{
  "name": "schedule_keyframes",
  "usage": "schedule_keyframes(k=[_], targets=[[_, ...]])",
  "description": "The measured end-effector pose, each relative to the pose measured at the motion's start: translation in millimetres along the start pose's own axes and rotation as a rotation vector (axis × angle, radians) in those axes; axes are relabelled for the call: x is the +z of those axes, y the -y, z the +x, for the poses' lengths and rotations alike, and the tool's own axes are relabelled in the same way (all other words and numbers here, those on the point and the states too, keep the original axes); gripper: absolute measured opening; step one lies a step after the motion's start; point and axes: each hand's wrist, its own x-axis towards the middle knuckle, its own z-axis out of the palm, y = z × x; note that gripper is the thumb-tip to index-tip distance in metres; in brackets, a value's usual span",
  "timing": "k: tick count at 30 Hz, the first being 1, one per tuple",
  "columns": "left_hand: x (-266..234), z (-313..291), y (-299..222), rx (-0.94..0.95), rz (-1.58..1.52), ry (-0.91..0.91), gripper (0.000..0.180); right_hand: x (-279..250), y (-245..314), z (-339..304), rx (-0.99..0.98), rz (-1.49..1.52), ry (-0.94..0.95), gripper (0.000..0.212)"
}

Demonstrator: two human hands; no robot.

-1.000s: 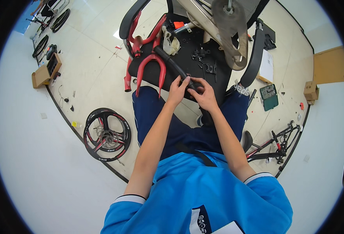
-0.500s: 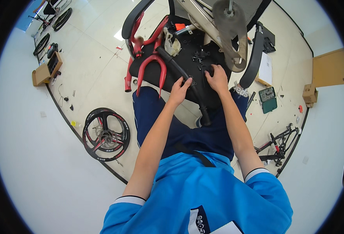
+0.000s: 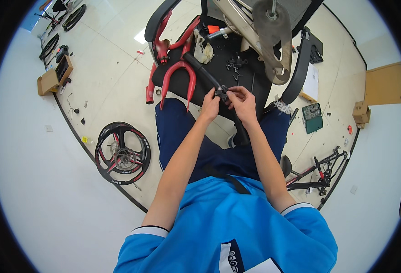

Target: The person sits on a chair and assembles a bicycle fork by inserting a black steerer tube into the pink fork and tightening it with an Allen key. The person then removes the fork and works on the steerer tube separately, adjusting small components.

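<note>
A black bicycle handlebar lies slantwise over the front of a black chair seat, its near grip end between my knees. My left hand is closed on the bar near its middle, the fingers partly hidden. Against that part of the bar sits a small black clamp-like part, pinched between the thumb and fingers of my right hand. Left of the handlebar, a red bicycle fork rests on the seat. Several small black parts and a thin hex key lie beyond my right hand.
A beige bicycle frame with a chain guard leans over the chair. A red frame lies by the left armrest. Wheels lie on the floor at left, a green tool case and a black frame at right.
My right hand has moved left from the seat to the bar, bringing the small black part against it. The left hand stays at the handlebar.
</note>
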Motion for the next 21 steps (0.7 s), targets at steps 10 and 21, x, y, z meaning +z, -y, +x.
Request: schedule_keyframes(k=[10, 21], targets=[[0.9, -0.6, -7.1, 0.008, 0.101, -0.048, 0.047, 8.6, -10.1, -10.7, -0.181, -0.251, -0.194, 0.02], [-5.6, 1.3, 1.0, -0.084, -0.197, 0.058, 0.062, 14.5, -21.3, -10.3, -0.243, -0.462, -0.216, 0.026]])
